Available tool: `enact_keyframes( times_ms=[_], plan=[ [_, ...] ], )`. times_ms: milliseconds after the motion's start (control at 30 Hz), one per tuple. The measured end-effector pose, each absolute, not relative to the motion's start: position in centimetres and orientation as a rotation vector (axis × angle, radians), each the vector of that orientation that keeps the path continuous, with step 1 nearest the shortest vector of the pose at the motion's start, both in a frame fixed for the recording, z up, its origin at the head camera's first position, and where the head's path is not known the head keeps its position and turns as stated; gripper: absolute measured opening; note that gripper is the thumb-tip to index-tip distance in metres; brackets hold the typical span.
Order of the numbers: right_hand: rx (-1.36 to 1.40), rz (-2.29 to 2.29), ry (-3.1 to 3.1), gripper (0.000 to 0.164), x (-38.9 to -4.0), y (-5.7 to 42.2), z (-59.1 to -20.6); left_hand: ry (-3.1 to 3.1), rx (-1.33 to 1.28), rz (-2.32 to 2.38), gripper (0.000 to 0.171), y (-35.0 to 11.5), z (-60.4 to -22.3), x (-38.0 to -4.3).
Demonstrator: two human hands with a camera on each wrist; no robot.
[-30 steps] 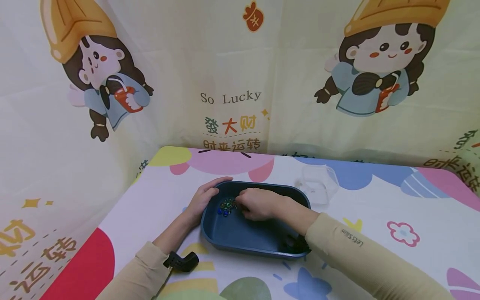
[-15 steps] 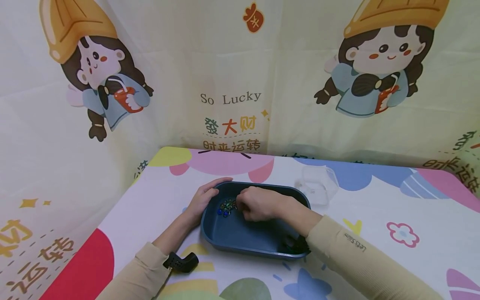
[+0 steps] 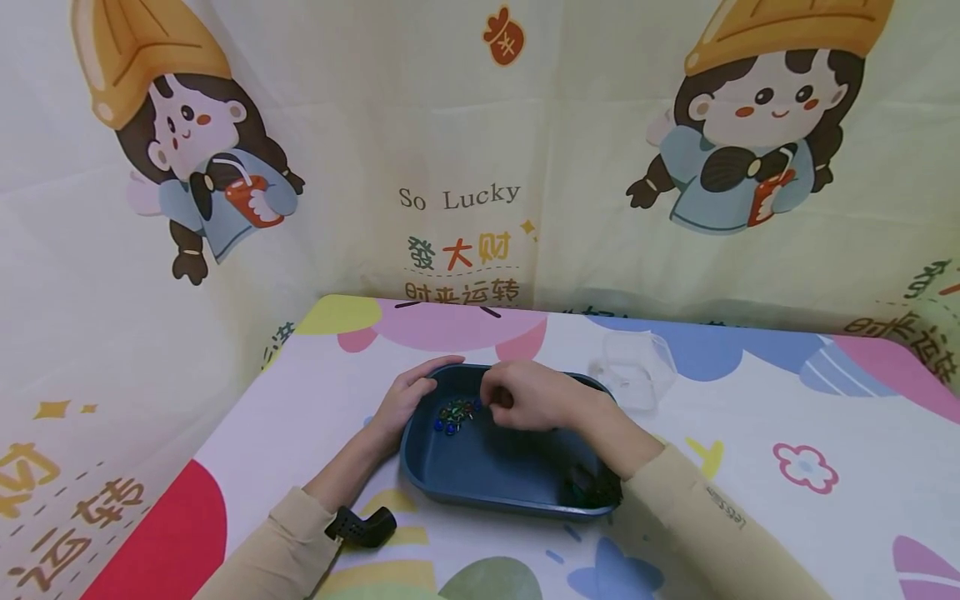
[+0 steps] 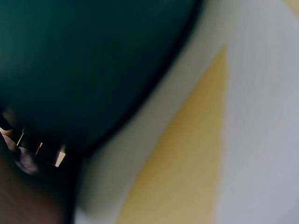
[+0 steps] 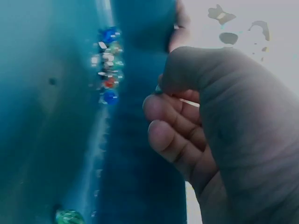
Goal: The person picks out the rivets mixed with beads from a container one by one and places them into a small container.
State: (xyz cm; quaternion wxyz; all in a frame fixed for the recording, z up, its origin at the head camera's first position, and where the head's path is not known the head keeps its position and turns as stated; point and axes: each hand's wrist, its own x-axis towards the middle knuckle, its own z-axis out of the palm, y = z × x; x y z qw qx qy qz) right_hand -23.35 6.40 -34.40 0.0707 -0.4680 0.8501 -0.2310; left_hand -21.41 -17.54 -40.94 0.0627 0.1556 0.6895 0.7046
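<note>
My left hand (image 3: 399,403) grips the left end of a dark blue plastic tub (image 3: 480,502), thumb over its rim. Above the tub floor my right hand (image 3: 534,395) is curled, thumb tip against the index finger; a small greenish bit shows at the pinch in the right wrist view, mostly covered by the thumb. Just left of these fingers lies a cluster of glass marbles (image 3: 455,412), blue, green, and reddish. A lone green marble (image 5: 70,217) sits apart in the right wrist view. The left wrist view is mostly the tub's blurred wall (image 4: 93,70).
Behind the tub's right end stands a clear plastic container (image 3: 637,371). Dark shapes (image 3: 588,487), too dim to make out, fill the tub's near right corner. A patterned cloth covers the table (image 3: 750,425), and a printed curtain (image 3: 585,167) hangs behind it.
My right hand has lifted and shifted slightly right from the cluster, uncovering a blue marble at its right side. The left hand keeps its hold on the tub.
</note>
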Motion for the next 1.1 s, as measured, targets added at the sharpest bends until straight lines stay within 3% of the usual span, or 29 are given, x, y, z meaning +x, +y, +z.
enact_keyframes(
  times_ms=[1100],
  plan=[
    [-1.438,-1.122,2.666,0.007,-23.5,8.3,-33.5,2.088,0.484,2.136,0.050,-17.5,-41.0,-21.4]
  ],
)
